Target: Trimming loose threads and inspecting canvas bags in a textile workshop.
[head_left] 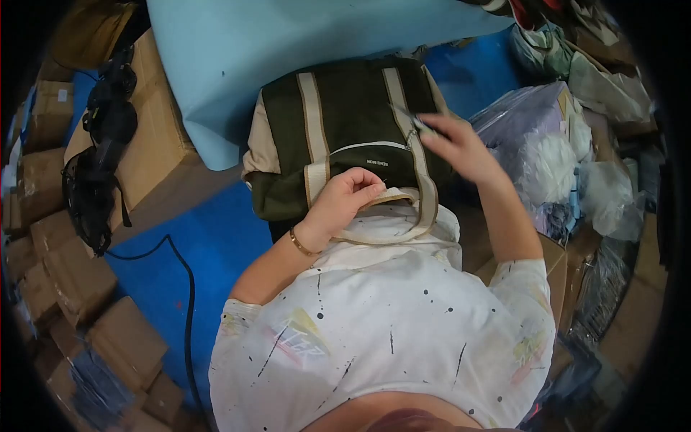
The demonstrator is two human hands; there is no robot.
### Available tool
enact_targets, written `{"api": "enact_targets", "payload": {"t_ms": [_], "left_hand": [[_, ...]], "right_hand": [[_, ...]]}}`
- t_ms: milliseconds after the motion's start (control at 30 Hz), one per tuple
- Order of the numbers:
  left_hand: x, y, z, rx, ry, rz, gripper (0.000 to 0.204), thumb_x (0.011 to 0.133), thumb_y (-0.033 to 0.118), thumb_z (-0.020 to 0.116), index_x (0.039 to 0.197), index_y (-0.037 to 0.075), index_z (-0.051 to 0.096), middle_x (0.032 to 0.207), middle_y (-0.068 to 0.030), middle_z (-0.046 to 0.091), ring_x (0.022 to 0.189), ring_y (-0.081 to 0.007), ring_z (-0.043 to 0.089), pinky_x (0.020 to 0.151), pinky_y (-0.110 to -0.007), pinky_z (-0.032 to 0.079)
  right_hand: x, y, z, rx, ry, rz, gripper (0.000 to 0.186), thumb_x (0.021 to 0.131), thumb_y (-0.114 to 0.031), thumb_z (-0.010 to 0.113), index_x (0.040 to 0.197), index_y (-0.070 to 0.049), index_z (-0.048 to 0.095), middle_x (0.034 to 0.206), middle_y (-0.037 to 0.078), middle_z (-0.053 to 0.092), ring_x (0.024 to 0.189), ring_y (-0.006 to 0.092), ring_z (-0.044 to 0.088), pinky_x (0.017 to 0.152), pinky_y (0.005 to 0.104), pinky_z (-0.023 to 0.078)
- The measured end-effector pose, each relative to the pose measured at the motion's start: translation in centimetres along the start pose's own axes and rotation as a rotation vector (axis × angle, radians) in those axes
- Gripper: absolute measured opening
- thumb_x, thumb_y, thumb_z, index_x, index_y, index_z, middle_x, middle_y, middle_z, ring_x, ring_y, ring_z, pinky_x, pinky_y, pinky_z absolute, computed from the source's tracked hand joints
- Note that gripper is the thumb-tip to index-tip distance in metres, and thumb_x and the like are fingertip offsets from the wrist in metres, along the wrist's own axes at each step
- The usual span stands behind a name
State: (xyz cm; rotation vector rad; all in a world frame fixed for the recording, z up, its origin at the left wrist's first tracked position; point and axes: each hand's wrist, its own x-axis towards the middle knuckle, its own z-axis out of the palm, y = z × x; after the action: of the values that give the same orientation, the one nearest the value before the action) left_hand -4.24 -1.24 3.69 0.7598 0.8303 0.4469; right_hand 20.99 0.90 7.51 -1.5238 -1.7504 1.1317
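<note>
White spotted shirt (389, 324) is closest. Left hand (345, 198) pinches the green bag (345, 122) handle — right hand (461, 147) grips a thin tool at its zipper, work unfinished.

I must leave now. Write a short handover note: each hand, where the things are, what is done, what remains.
Left hand: closed on the bag's front edge near the beige handle.
Right hand: holds a small thin tool, likely scissors, at the zipper area.
Dark green bag with beige stripes lies on the lap, against the light blue sheet.
Done: cannot tell from this view.
Left: probably finishing the work at the zipper.
</note>
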Motion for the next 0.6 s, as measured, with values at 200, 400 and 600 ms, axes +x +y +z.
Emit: {"api": "enact_targets", "payload": {"t_ms": [200, 400, 600], "left_hand": [[0.9, 0.1, 0.3, 0.101, -0.035, 0.069, 0.011, 0.088, 0.013, 0.061, 0.092, 0.003, 0.060, 0.083, 0.0029, 0.055, 0.076, -0.0051, 0.049, 0.068, -0.020, 0.042], [1.3, 1.0, 1.0, 0.089, -0.049, 0.070, 0.009, 0.088, 0.010, 0.061, 0.091, 0.002, 0.060, 0.088, 0.0021, 0.055, 0.083, -0.0055, 0.051, 0.075, -0.019, 0.042], [1.0, 0.8, 1.2, 0.079, -0.039, 0.095, 0.009, 0.088, 0.010, 0.061, 0.091, 0.002, 0.060, 0.089, 0.0017, 0.054, 0.083, -0.0062, 0.051, 0.077, -0.019, 0.042]], "right_hand": [[-10.2, -3.9, 3.5, -0.512, 0.097, 0.062, 0.042, 0.078, -0.025, 0.069, 0.114, -0.005, 0.059, 0.075, 0.010, 0.056, 0.062, 0.0266, 0.057, 0.053, 0.0350, 0.046], [-11.4, -4.7, 5.6, -0.572, 0.203, -0.035, 0.041, 0.076, -0.022, 0.071, 0.113, -0.006, 0.061, 0.069, 0.007, 0.054, 0.054, 0.0222, 0.054, 0.048, 0.0323, 0.044], [-11.1, -4.2, 5.9, -0.621, 0.210, -0.106, 0.037, 0.075, -0.020, 0.071, 0.108, -0.006, 0.063, 0.066, 0.004, 0.052, 0.051, 0.0197, 0.053, 0.046, 0.0307, 0.043]]}}
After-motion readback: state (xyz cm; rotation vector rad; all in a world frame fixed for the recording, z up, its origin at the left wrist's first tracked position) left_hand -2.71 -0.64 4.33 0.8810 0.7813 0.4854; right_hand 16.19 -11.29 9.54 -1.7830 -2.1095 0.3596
